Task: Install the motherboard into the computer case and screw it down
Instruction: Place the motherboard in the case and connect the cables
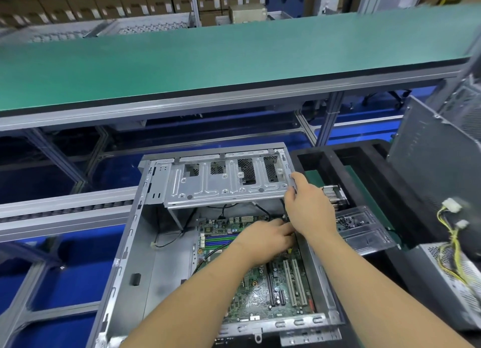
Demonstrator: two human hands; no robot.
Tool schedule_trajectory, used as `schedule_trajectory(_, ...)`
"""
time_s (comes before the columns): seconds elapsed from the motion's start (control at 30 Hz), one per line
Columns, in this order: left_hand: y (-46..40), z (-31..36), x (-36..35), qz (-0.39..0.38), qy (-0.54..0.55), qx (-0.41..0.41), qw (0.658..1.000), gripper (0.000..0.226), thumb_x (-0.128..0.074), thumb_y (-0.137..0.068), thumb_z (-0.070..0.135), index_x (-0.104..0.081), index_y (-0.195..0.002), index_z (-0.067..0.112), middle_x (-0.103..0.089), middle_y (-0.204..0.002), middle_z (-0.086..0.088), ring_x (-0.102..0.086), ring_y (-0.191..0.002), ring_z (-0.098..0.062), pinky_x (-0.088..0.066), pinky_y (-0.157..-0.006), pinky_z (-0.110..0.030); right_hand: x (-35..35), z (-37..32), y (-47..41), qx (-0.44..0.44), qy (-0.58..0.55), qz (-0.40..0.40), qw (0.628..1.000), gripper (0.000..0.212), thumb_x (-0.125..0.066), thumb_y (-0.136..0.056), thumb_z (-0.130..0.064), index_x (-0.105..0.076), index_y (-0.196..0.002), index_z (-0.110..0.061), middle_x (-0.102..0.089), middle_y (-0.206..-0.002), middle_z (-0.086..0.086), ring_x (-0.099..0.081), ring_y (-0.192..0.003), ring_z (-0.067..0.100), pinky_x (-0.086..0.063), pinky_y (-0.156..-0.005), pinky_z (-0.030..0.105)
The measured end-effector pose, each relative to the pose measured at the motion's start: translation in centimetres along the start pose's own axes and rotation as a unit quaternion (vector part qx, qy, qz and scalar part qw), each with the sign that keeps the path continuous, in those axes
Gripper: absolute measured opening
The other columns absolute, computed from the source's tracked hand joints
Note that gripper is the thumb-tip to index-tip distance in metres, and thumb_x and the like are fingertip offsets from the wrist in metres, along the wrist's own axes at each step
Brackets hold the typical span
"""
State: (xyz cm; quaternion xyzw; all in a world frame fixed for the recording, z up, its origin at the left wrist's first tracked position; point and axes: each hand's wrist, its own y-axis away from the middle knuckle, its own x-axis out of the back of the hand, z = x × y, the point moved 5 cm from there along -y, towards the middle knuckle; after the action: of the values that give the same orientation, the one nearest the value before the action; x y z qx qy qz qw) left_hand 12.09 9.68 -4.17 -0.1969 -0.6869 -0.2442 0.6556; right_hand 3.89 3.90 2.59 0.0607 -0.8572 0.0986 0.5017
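Lying flat inside the open case, the board sits low by the right wall, and both hands are over its far end. The left hand rests on the board with its fingers reaching toward the right wall; they look gently bent, but I cannot tell if they pinch anything, because the tips are hidden under the other hand. The right hand is just past the left one, touching it, with its thumb up on the corner of the drive cage. Its fingers point down into the case, and I cannot tell if they hold something. The cage hangs over the far part of the case, just beyond both hands. Black wires run on the case floor to the left of the hands. To the right of the hands, outside the case, sits a clear tray with small dark parts. Farther right is a gray box with yellow wires.
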Motion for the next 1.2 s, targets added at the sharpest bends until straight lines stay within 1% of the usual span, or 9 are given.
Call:
schedule_trajectory(0.13,-0.6,-0.2,0.7,-0.014,-0.046,-0.016,0.999,0.031,-0.050,-0.093,0.006,-0.061,-0.121,0.013,-0.051,-0.128,-0.005,-0.052,-0.106,-0.031,-0.044,-0.060,-0.038,-0.1,0.0,-0.1,-0.002,-0.002,-0.001,1.000,0.040,-0.039,-0.106,-0.029,-0.043,-0.145,-0.023,-0.069,-0.104,0.010,-0.065,-0.088,0.036,-0.057,-0.075,0.048)
schedule_trajectory(0.3,-1.3,-0.2,1.4,-0.029,-0.070,-0.027,0.997,0.029,-0.057,-0.088,0.003,-0.065,-0.114,0.013,-0.060,-0.114,-0.007,-0.054,-0.105,-0.032,-0.039,-0.056,-0.035,0.0,0.1,-0.1,-0.008,-0.014,-0.003,1.000,0.037,-0.041,-0.105,-0.028,-0.045,-0.142,-0.023,-0.068,-0.104,0.012,-0.063,-0.089,0.038,-0.056,-0.076,0.049)
schedule_trajectory(0.5,-1.0,-0.8,-0.5,-0.041,-0.072,0.031,0.996,0.034,-0.054,-0.093,0.007,-0.059,-0.126,0.015,-0.049,-0.128,-0.013,-0.059,-0.094,-0.033,-0.039,-0.054,-0.037,0.0,0.4,-0.2,-0.017,-0.044,-0.010,0.999,0.038,-0.042,-0.105,-0.027,-0.044,-0.143,-0.025,-0.068,-0.100,0.011,-0.064,-0.085,0.036,-0.057,-0.075,0.050)
schedule_trajectory(0.63,-0.1,-2.2,-1.4,-0.010,0.035,0.147,0.989,0.042,-0.056,-0.088,0.001,-0.055,-0.127,0.016,-0.055,-0.121,-0.009,-0.066,-0.090,-0.034,-0.050,-0.062,-0.042,-0.1,0.7,-0.3,-0.025,-0.063,-0.008,0.998,0.038,-0.043,-0.104,-0.028,-0.046,-0.141,-0.027,-0.066,-0.098,0.009,-0.062,-0.081,0.033,-0.057,-0.071,0.046)
schedule_trajectory(0.77,1.0,-4.0,-1.1,0.069,0.146,0.245,0.956,0.025,-0.050,-0.098,0.027,-0.059,-0.121,0.029,-0.063,-0.117,0.001,-0.065,-0.099,-0.029,-0.056,-0.076,-0.042,-0.2,0.9,-0.4,-0.030,-0.084,-0.003,0.996,0.038,-0.046,-0.103,-0.029,-0.048,-0.141,-0.029,-0.066,-0.096,0.006,-0.063,-0.077,0.029,-0.056,-0.068,0.044)
schedule_trajectory(0.93,0.8,-4.0,-1.1,0.039,0.152,0.221,0.962,0.026,-0.050,-0.099,0.041,-0.064,-0.120,0.031,-0.065,-0.119,0.003,-0.063,-0.105,-0.027,-0.054,-0.080,-0.040,-0.5,1.1,-0.6,-0.036,-0.094,-0.006,0.995,0.037,-0.046,-0.103,-0.029,-0.049,-0.139,-0.030,-0.066,-0.091,0.007,-0.062,-0.075,0.031,-0.054,-0.065,0.043)
schedule_trajectory(1.1,1.1,-3.1,-0.2,0.029,0.177,0.116,0.977,0.032,-0.050,-0.094,0.026,-0.067,-0.121,0.029,-0.066,-0.119,0.007,-0.061,-0.108,-0.020,-0.054,-0.083,-0.037,-0.5,1.2,-0.6,-0.039,-0.099,-0.007,0.994,0.037,-0.046,-0.102,-0.029,-0.049,-0.139,-0.031,-0.065,-0.087,0.005,-0.062,-0.073,0.030,-0.054,-0.064,0.042)
schedule_trajectory(1.17,2.0,-3.6,1.1,0.072,0.286,0.148,0.944,0.035,-0.049,-0.085,0.027,-0.073,-0.111,0.031,-0.072,-0.110,0.013,-0.065,-0.101,-0.010,-0.054,-0.084,-0.029,-0.5,1.2,-0.6,-0.039,-0.097,-0.007,0.994,0.037,-0.046,-0.102,-0.029,-0.049,-0.139,-0.031,-0.065,-0.087,0.005,-0.062,-0.073,0.030,-0.055,-0.065,0.043)
schedule_trajectory(1.2,2.9,-4.5,1.6,0.100,0.369,0.197,0.903,0.035,-0.048,-0.080,0.029,-0.075,-0.103,0.034,-0.074,-0.101,0.016,-0.067,-0.092,-0.005,-0.054,-0.082,-0.025,-0.5,1.2,-0.6,-0.038,-0.095,-0.007,0.995,0.037,-0.046,-0.102,-0.029,-0.049,-0.139,-0.031,-0.064,-0.086,0.005,-0.061,-0.073,0.029,-0.054,-0.064,0.042)
